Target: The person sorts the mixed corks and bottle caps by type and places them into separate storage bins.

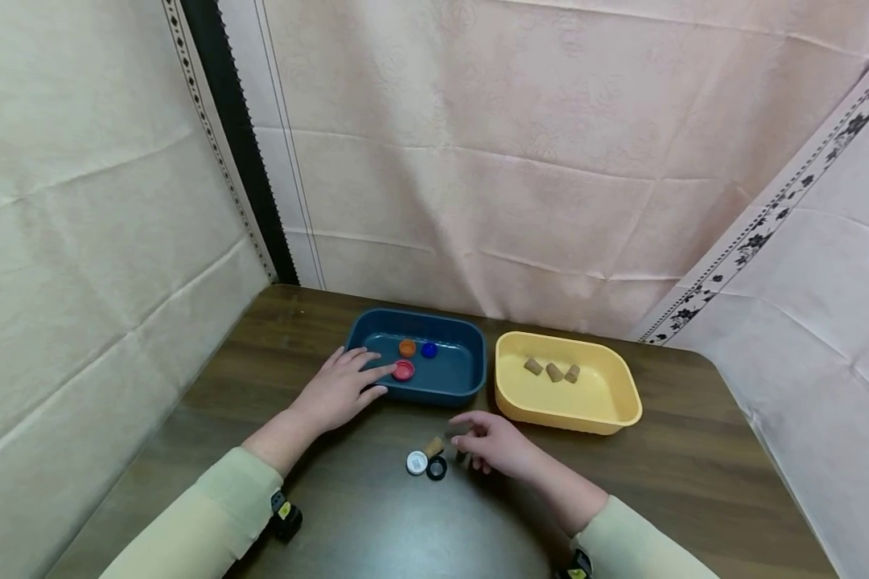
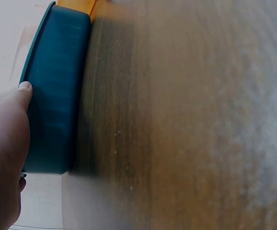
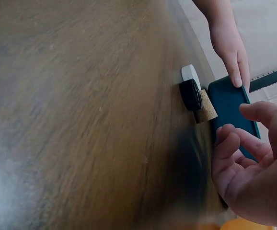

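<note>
My left hand (image 1: 339, 390) reaches over the near left side of the dark blue tray (image 1: 471, 386), fingers spread, a fingertip at the red bottle cap (image 1: 403, 371). In the left wrist view its thumb (image 2: 26, 88) lies by the tray's rim. An orange cap (image 1: 407, 348) and a blue cap (image 1: 430, 350) lie farther inside. My right hand (image 1: 503, 444) hovers over the table with loosely bent fingers and holds nothing. Just left of it are a cork (image 1: 434, 447), a white cap (image 1: 416, 462) and a black cap (image 1: 437, 468), close together.
To the right of the blue tray stands a yellow tray (image 1: 565, 414) with three corks (image 1: 554, 372) in it. Both trays are near the back edge of the wooden table (image 1: 362, 515). Pale cloth (image 1: 478, 161) hangs behind and at both sides.
</note>
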Motion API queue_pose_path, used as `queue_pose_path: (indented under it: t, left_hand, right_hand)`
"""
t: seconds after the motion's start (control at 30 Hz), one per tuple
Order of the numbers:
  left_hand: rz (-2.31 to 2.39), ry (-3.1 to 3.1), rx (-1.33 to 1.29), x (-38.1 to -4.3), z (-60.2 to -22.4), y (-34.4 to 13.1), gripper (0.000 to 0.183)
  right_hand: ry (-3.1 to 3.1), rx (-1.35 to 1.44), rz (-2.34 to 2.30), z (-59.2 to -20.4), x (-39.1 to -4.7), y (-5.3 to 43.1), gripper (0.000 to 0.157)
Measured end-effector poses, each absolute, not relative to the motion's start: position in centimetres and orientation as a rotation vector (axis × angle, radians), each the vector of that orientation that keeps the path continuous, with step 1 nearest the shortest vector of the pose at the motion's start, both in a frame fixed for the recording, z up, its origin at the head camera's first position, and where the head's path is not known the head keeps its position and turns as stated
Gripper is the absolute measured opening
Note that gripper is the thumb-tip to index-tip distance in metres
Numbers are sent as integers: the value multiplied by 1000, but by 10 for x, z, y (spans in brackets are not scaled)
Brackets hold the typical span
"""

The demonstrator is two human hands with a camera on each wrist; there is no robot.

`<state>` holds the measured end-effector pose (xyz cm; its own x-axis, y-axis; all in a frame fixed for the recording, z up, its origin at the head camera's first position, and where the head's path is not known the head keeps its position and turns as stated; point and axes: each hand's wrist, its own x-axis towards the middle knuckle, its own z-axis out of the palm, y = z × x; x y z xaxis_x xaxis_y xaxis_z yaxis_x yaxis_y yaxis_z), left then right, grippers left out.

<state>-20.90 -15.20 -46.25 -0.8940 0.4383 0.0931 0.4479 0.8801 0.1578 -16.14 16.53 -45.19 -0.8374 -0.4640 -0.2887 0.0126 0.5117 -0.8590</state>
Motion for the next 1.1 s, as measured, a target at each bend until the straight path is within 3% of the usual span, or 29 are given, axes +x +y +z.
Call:
queue_pose_path:
  t: [1.1]
  left_hand:
    - [-296, -2993, -710, -211, -465, -152, 51]
  right_hand:
    - [2297, -511, -974, -455, -180, 135, 22]
